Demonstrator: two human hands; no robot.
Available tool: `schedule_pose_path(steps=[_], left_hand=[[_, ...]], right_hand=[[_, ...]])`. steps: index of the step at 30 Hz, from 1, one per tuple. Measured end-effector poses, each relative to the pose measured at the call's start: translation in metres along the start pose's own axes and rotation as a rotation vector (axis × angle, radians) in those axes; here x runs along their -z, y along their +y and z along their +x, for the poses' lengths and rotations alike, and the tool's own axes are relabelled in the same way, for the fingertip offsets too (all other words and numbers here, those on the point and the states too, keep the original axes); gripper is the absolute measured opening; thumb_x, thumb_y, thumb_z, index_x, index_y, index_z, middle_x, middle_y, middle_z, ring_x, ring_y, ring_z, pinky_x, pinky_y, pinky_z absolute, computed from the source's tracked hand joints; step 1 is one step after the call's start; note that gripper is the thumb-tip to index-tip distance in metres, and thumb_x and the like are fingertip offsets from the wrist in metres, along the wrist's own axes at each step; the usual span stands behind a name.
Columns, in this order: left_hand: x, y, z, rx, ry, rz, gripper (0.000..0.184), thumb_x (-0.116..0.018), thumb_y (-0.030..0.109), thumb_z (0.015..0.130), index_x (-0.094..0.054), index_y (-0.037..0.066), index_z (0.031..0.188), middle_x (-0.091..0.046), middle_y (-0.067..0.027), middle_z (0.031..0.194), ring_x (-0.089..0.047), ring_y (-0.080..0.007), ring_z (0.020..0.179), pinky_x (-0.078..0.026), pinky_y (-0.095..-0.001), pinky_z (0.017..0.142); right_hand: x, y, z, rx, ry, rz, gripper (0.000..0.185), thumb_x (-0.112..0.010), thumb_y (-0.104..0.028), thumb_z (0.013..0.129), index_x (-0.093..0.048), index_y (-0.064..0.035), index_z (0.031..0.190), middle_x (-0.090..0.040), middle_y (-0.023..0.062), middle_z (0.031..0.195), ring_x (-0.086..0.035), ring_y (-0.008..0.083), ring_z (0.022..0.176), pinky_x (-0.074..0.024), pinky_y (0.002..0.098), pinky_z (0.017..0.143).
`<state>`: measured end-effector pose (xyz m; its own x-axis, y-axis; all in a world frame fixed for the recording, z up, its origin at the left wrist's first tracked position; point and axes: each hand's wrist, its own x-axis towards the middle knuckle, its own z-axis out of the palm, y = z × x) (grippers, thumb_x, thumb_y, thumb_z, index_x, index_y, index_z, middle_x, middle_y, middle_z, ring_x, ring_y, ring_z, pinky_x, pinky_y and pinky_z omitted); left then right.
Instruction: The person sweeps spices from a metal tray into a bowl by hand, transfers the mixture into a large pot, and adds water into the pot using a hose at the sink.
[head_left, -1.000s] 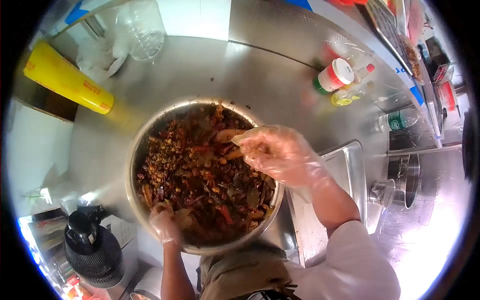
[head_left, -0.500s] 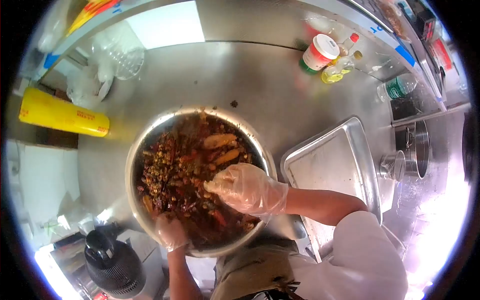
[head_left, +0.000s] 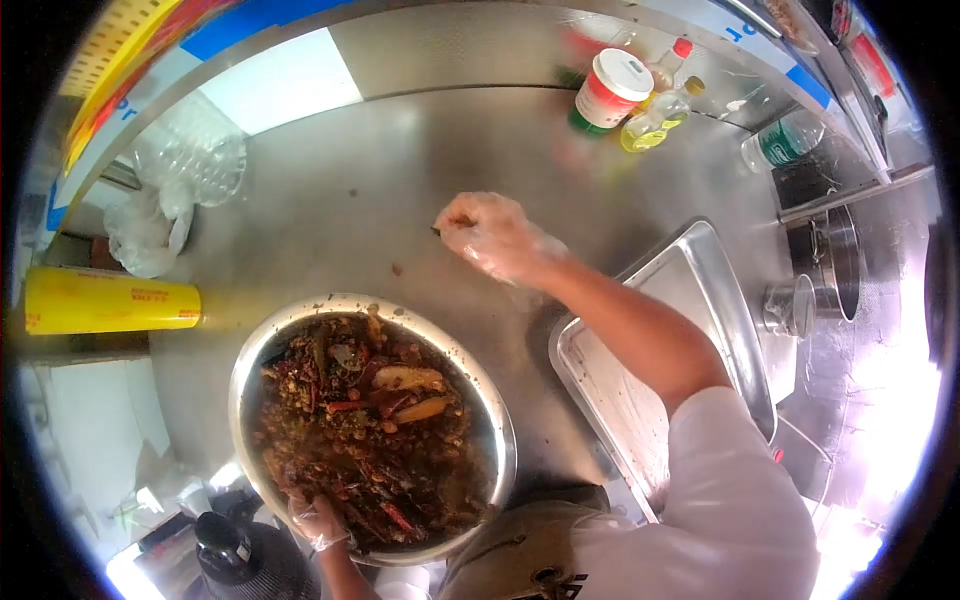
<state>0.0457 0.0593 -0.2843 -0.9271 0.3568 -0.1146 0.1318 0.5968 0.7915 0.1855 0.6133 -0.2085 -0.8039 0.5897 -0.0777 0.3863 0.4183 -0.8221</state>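
A large steel bowl (head_left: 508, 440) holds dark, oily liquid with dried red chillies, small round spices and long brown pieces (head_left: 408, 379). My left hand (head_left: 318, 520), in a clear plastic glove, is at the bowl's near left rim and appears to grip it; some fingers are hidden. Beyond the bowl, my right hand (head_left: 488, 236), also gloved, is low over the steel counter (head_left: 330, 240). Its fingers are pinched together on a small dark food scrap (head_left: 437, 232), whose edge shows at the fingertips.
Right of the bowl lies a steel tray (head_left: 625, 400). A lidded tub (head_left: 610, 90) and bottles (head_left: 660, 118) stand at the back. At left are a yellow film roll (head_left: 112, 302) and clear plastic containers (head_left: 190, 155). A black ribbed appliance (head_left: 245, 560) stands near left.
My right hand has left the bowl and moved up and away to the counter, closing on the dark scrap there. My left hand stays at the bowl's near left side. The view has shifted.
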Motion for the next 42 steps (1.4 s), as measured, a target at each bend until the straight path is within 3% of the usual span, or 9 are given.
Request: schedule_pose_path(steps=[4,9,13,19,28,31,33,36,42], left_hand=[[0.001,-0.021,-0.007,-0.083,0.093,0.147,0.04,-0.049,-0.005,0.081,-0.056,-0.005,0.12,-0.064,-0.0138,0.106,-0.06,-0.022,0.097,-0.051,-0.033,0.081],[0.01,0.014,-0.02,0.072,0.038,0.101,0.037,-0.047,-0.006,0.082,-0.057,-0.004,0.117,-0.064,-0.0115,0.105,-0.059,-0.0195,0.096,-0.049,-0.0313,0.081],[0.003,0.056,-0.028,0.048,-0.001,0.039,0.027,-0.046,-0.005,0.083,-0.059,-0.003,0.107,-0.062,-0.008,0.097,-0.058,-0.0164,0.086,-0.047,-0.0282,0.073],[-0.001,0.088,-0.03,0.184,0.056,-0.238,0.019,-0.044,-0.005,0.086,-0.059,0.001,0.097,-0.059,-0.0045,0.082,-0.051,-0.0092,0.064,-0.041,-0.0236,0.057],[-0.004,0.106,-0.036,0.252,0.166,-0.221,0.016,-0.049,-0.004,0.086,-0.06,0.001,0.096,-0.056,-0.0006,0.075,-0.047,-0.0068,0.058,-0.037,-0.0208,0.051],[-0.003,0.105,-0.039,0.16,0.152,-0.268,0.015,-0.05,-0.002,0.086,-0.06,0.002,0.096,-0.056,-0.0005,0.075,-0.048,-0.0073,0.059,-0.04,-0.0215,0.051],[-0.004,0.111,-0.041,0.131,0.163,-0.279,0.014,-0.051,-0.001,0.086,-0.06,0.002,0.096,-0.055,-0.0003,0.074,-0.048,-0.0075,0.059,-0.041,-0.0217,0.052],[-0.001,0.092,-0.044,0.156,0.19,-0.367,0.015,-0.05,-0.002,0.086,-0.059,0.001,0.097,-0.056,-0.0011,0.073,-0.05,-0.0082,0.058,-0.044,-0.0224,0.053],[-0.005,0.135,-0.037,0.079,0.177,-0.323,0.016,-0.05,-0.004,0.086,-0.059,0.001,0.098,-0.057,-0.003,0.072,-0.057,-0.0099,0.057,-0.048,-0.0236,0.051]], right_hand=[[-0.035,0.048,0.061,-0.09,-0.233,-0.316,0.023,-0.068,-0.018,0.081,-0.068,-0.0011,0.097,-0.069,0.0139,0.092,-0.068,0.0299,0.087,-0.0539,0.037,0.078],[-0.076,0.103,0.098,0.269,-0.404,-0.591,0.014,-0.064,-0.007,0.082,-0.069,-0.0034,0.094,-0.071,0.0129,0.094,-0.07,0.0288,0.091,-0.058,0.038,0.071],[-0.114,0.097,0.1,0.303,-0.253,-0.895,0.016,-0.063,-0.004,0.083,-0.069,-0.0012,0.098,-0.072,0.0103,0.097,-0.07,0.0296,0.094,-0.0587,0.0392,0.073],[-0.09,-0.02,0.078,0.107,-0.549,-0.672,0.018,-0.061,-0.004,0.088,-0.068,-0.0018,0.105,-0.067,0.0149,0.111,-0.068,0.0275,0.101,-0.0588,0.0379,0.08],[-0.135,0.02,0.091,0.322,-0.55,-0.75,0.02,-0.054,-0.012,0.096,-0.065,-0.0026,0.111,-0.066,0.0173,0.114,-0.068,0.0275,0.103,-0.0583,0.0394,0.08],[-0.121,-0.008,0.09,0.066,-0.608,-0.639,0.02,-0.055,-0.013,0.095,-0.065,-0.0007,0.107,-0.067,0.0173,0.11,-0.068,0.0265,0.101,-0.0582,0.0385,0.08],[-0.122,0.026,0.083,0.281,-0.333,-0.367,0.019,-0.055,-0.012,0.094,-0.065,0.0011,0.105,-0.068,0.0169,0.105,-0.069,0.0258,0.096,-0.0584,0.0371,0.079],[-0.145,0.089,0.112,0.37,-0.31,-0.547,0.017,-0.059,-0.012,0.092,-0.065,0.002,0.1,-0.069,0.0154,0.097,-0.07,0.0254,0.092,-0.059,0.0355,0.077],[-0.124,0.062,0.11,0.314,-0.375,-0.908,0.011,-0.066,-0.012,0.083,-0.061,-0.0037,0.087,-0.065,0.0083,0.091,-0.064,0.0215,0.081,-0.0558,0.0313,0.072]])
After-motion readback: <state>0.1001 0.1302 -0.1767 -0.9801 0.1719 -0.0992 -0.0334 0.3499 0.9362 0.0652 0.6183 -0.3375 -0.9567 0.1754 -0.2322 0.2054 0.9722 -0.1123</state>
